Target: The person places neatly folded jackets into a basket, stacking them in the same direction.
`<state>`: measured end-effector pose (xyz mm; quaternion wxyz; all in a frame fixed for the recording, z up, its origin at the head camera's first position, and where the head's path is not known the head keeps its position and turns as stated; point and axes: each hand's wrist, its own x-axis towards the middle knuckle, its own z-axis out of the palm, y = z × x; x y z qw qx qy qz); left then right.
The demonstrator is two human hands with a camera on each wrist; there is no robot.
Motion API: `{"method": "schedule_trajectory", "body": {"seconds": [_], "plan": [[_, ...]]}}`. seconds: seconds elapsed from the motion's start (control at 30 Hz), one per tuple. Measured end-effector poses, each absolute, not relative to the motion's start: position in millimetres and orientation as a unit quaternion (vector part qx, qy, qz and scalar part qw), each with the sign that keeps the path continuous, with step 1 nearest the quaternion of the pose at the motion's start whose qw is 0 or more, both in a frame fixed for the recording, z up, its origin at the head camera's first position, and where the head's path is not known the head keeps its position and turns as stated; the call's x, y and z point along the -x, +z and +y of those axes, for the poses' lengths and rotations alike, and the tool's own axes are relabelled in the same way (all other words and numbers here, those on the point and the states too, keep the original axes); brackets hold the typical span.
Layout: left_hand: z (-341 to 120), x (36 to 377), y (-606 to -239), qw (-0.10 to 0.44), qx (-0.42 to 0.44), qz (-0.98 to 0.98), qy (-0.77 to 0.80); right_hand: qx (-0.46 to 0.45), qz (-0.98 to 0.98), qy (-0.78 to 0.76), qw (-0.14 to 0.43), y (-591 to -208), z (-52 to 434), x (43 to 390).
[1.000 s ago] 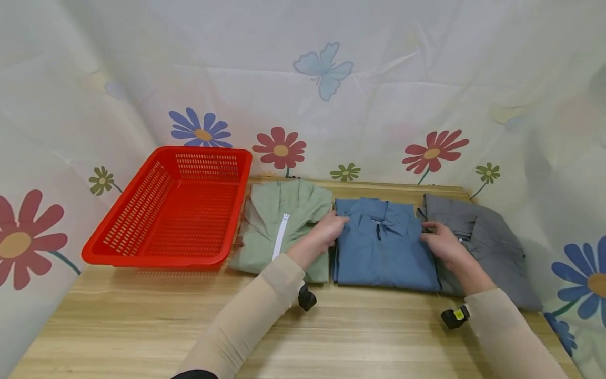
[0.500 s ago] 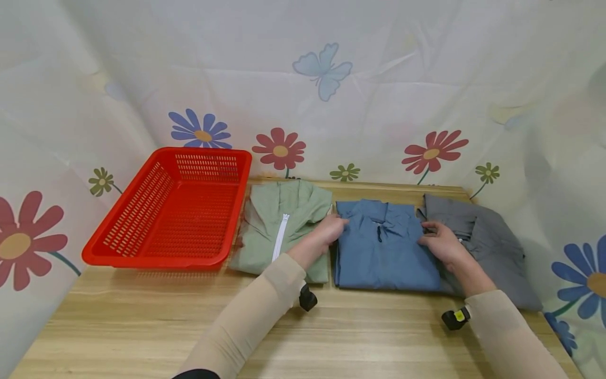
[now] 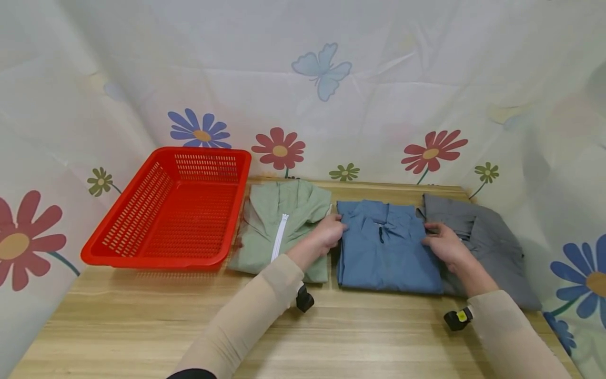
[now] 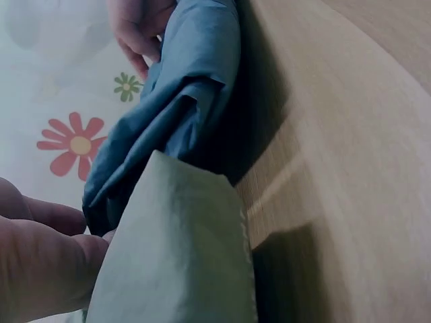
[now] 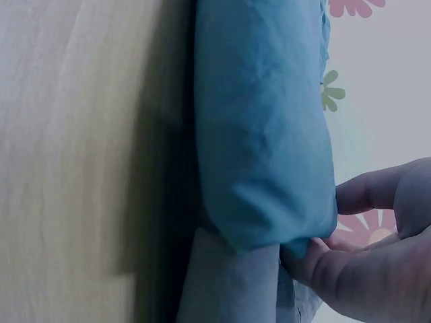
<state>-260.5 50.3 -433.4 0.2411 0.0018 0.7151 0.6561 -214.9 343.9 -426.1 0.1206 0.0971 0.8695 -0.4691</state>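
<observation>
A folded blue zip jacket (image 3: 385, 263) lies front side up between a sage-green one and a grey one. My left hand (image 3: 329, 231) pinches its left edge near the collar; in the left wrist view the thumb and fingers meet at the blue fold. On the opposite edge, my right hand (image 3: 447, 245) pinches the fabric, with thumb and fingertips at the blue corner in the right wrist view. The folded green jacket (image 3: 265, 237) with a white zip sits under my left forearm. Partly behind my right hand is the folded grey jacket (image 3: 497, 252).
A red plastic basket (image 3: 161, 260) with slotted walls stands at the left, beside the green jacket. The wooden table (image 3: 369, 337) ends at the back against a flower-printed curtain (image 3: 379, 116), which also runs along both sides.
The blue jacket has shifted slightly to the right, widening the gap to the green jacket. Both hands stay at its edges; the basket and the other jackets stay in place.
</observation>
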Motion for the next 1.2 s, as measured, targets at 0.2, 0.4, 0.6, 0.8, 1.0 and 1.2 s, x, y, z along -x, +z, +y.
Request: {"method": "schedule_trajectory", "body": {"seconds": [0.2, 0.4, 0.6, 0.8, 1.0, 1.2], "plan": [[47, 262, -433, 0.234, 0.011, 0.721, 0.653, -0.106, 0.859, -0.48, 0.145, -425, 349, 215], [44, 266, -436, 0.228, 0.026, 0.706, 0.671, -0.104, 0.827, -0.527, 0.165, -429, 351, 216], [42, 267, -434, 0.224, 0.036, 0.695, 0.683, -0.102, 0.801, -0.564, 0.171, -429, 350, 212], [39, 265, -426, 0.224, 0.044, 0.679, 0.698, -0.083, 0.8, -0.571, 0.165, -421, 344, 211], [31, 265, -421, 0.239, 0.034, 0.667, 0.705, -0.064, 0.808, -0.566, 0.147, -409, 339, 210], [16, 266, -412, 0.248, 0.03, 0.665, 0.703, -0.043, 0.806, -0.573, 0.137, -397, 332, 207]]}}
